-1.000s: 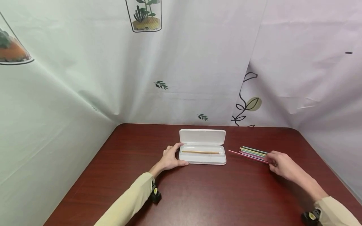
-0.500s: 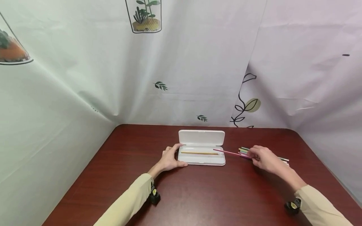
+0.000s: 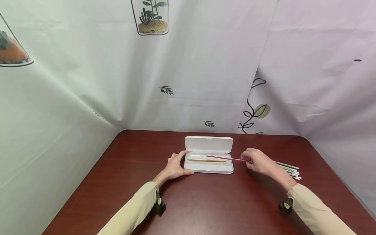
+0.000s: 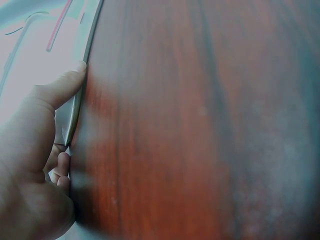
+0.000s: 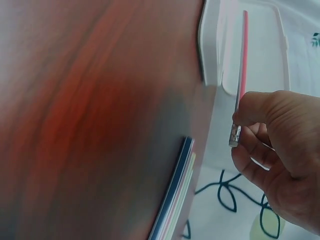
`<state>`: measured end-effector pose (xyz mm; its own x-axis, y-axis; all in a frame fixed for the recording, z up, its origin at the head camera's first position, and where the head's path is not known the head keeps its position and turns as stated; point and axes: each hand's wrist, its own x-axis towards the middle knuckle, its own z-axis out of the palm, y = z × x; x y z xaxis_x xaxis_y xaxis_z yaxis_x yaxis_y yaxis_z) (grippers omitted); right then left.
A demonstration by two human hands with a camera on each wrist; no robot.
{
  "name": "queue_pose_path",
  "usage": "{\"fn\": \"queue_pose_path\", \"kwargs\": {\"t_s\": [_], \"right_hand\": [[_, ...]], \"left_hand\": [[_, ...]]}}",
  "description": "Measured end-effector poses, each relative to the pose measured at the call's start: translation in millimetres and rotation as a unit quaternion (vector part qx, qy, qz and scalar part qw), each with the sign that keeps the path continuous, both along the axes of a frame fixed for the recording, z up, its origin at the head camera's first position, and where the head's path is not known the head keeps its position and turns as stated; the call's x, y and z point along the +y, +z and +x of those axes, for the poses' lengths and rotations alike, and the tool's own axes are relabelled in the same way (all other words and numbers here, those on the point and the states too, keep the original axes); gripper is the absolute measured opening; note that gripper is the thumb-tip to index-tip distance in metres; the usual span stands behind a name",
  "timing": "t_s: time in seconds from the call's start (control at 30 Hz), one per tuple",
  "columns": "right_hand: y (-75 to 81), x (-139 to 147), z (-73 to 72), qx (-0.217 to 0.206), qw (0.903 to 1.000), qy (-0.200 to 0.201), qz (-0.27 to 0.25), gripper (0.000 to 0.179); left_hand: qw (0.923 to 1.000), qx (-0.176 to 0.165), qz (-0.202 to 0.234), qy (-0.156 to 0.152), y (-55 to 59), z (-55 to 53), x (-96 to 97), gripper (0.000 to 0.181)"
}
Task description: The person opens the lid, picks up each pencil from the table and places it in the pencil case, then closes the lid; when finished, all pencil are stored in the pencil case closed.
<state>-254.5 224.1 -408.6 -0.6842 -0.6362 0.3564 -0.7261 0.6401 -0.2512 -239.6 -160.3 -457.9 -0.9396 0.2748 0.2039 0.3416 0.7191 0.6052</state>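
A white pencil case (image 3: 209,168) lies with its lid (image 3: 209,144) raised at the back. A yellow pencil (image 3: 202,160) rests in its rear compartment. My left hand (image 3: 174,166) grips the case's left end, thumb at the front edge and fingers toward the back corner. My right hand (image 3: 256,160) pinches a pink pencil (image 5: 244,60) near its eraser end, where a metal band (image 5: 235,132) shows. In the head view that pencil points left and overlaps the case above the yellow one. The left wrist view also catches the pink pencil's tip (image 4: 52,42) over the case.
Several coloured pencils (image 3: 290,169) lie in a loose bundle on the dark red wooden table (image 3: 205,202), partly behind my right forearm. A pale printed cloth (image 3: 191,65) hangs behind the table and along both sides.
My right hand has lifted the pink pencil away from the bundle and carried it left, over the case. The left hand stays at the case's left end.
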Motion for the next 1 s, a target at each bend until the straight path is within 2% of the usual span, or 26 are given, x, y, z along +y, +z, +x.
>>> {"fn": "queue_pose_path", "kwargs": {"t_s": [0.3,0.6,0.83,1.0], "right_hand": [[-1.6,-26.4,-7.8,0.005,0.9996,0.029,0.000,0.023],[-6.3,-50.5,-12.3,-0.005,0.9989,0.045,0.014,0.022],[-7.0,-64.0,-16.8,-0.003,0.9982,0.056,0.019,0.021],[-5.9,-69.7,-20.9,-0.011,0.9985,0.050,0.021,0.021]], "left_hand": [[0.9999,-0.013,-0.005,0.006,-0.3,3.1,-0.8,0.089],[1.0000,-0.006,-0.007,0.000,-2.6,5.8,-1.2,0.089],[0.9999,-0.010,-0.010,0.001,-1.2,1.9,-1.1,0.089],[0.9999,0.000,-0.011,-0.003,-0.2,-1.6,-1.0,0.089]]}}
